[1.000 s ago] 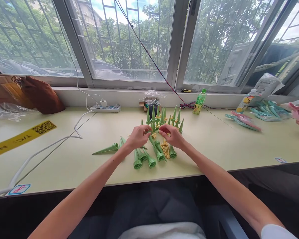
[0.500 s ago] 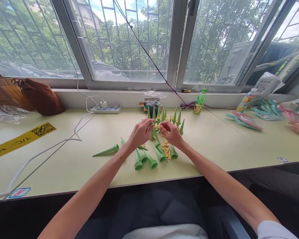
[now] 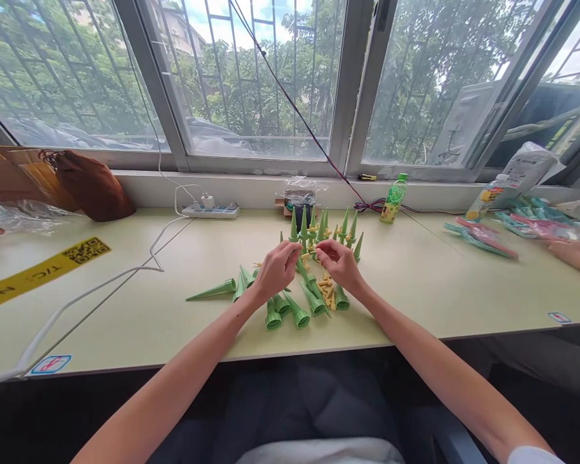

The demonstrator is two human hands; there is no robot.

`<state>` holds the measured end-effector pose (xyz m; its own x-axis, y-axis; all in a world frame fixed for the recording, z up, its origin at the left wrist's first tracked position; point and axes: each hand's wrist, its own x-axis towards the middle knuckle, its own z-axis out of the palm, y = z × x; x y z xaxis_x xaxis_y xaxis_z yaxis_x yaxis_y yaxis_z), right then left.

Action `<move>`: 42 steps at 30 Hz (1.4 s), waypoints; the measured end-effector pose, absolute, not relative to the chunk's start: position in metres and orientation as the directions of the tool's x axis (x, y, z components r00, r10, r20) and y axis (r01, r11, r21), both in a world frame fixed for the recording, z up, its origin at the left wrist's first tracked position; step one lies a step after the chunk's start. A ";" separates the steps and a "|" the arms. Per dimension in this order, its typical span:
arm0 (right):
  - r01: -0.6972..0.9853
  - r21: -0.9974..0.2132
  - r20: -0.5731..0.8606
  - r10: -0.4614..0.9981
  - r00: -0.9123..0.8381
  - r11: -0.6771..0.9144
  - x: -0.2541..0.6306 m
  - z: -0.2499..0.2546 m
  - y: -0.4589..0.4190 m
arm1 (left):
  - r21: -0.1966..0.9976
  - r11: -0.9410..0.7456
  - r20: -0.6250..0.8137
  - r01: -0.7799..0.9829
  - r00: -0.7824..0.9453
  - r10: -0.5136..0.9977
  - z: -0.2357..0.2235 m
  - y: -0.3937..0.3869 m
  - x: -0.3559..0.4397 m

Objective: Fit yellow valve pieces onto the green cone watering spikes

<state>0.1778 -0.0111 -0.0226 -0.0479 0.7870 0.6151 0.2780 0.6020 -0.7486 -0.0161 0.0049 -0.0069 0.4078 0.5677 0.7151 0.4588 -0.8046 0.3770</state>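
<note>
My left hand (image 3: 276, 269) is closed in a pinch above the green plastic cones; what its fingertips hold, if anything, is too small to make out. Facing it, a short gap away, my right hand (image 3: 341, 263) also has thumb and fingers pinched, their contents unclear. Several green cone spikes (image 3: 352, 227) stand upright behind my hands, some with yellow pieces at their sides. In front, more hollow green cones (image 3: 299, 317) lie on their sides, open ends towards me. Small yellow plastic pieces (image 3: 327, 290) are heaped between the hands and the lying cones.
On the pale table (image 3: 430, 283) a green-capped bottle (image 3: 393, 200) stands back right. A power strip (image 3: 212, 211) with a white cable lies back left, near a brown bag (image 3: 89, 187). Bagged parts (image 3: 483, 238) lie right, by another person's hand (image 3: 573, 251).
The view has shifted slightly, moving the scene a little to the right. My hands stay close together over the cones, with a slightly wider gap between their fingertips.
</note>
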 end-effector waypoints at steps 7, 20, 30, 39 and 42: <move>0.289 -0.745 0.605 0.791 -0.087 0.601 0.178 -0.023 -0.013 | 0.350 -0.835 0.740 0.425 0.421 0.524 -0.010 0.005 -0.018; 0.236 -0.791 0.545 0.826 -0.147 0.564 0.176 -0.024 -0.016 | 0.372 -0.836 0.727 0.403 0.432 0.533 -0.015 0.005 -0.020; 0.193 -0.805 0.528 0.825 -0.200 0.562 0.177 -0.028 -0.013 | 0.359 -0.845 0.729 0.397 0.446 0.520 -0.014 0.005 -0.020; 0.280 -0.769 0.525 0.818 -0.235 0.575 0.179 -0.027 -0.014 | 0.338 -0.849 0.720 0.406 0.469 0.511 -0.016 0.006 -0.020; 0.310 -0.757 0.526 0.818 -0.234 0.575 0.179 -0.028 -0.013 | 0.331 -0.852 0.720 0.405 0.474 0.506 -0.017 0.005 -0.019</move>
